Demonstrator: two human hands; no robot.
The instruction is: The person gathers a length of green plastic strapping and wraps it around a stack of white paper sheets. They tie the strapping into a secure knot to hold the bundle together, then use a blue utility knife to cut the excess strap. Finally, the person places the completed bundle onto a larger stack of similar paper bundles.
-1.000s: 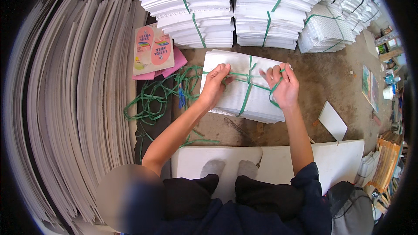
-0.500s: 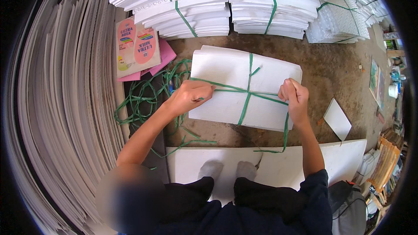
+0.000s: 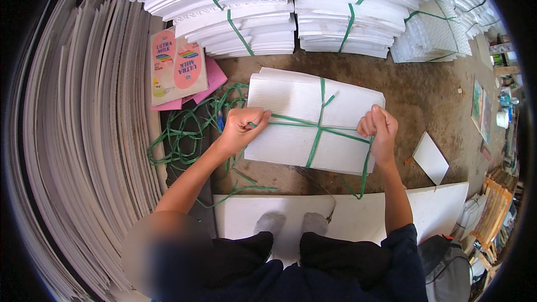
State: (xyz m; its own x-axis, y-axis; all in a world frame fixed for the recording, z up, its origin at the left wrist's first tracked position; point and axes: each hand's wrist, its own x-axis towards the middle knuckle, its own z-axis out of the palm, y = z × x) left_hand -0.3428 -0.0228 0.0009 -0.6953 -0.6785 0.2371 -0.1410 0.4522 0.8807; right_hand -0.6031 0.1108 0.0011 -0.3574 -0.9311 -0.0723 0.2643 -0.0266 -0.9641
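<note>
On the floor before me lies a stack of white corrugated sheets (image 3: 285, 98), with green plastic twine (image 3: 314, 145) running across it both ways and crossing near its middle. My left hand (image 3: 243, 126) is closed on the twine at the stack's left side. Over the right edge, my right hand (image 3: 382, 128) is a fist around another length of the same twine. From that fist a loose tail hangs toward my feet. Left of the stack sits a tangled heap of green twine (image 3: 182, 134), with a small blue item (image 3: 220, 121) beside it.
Tall grey sheets (image 3: 84, 134) stand on edge along the left. Bundled white stacks (image 3: 240, 22) line the back. A printed carton sheet (image 3: 178, 70) lies over pink sheets (image 3: 211, 81). A white offcut (image 3: 430, 158) is at right; a white board (image 3: 403, 204) lies under my feet.
Both hands still grip the twine. My left hand has rotated and shifted slightly. The loose tail by my right hand has swung and lifted off the white board.
</note>
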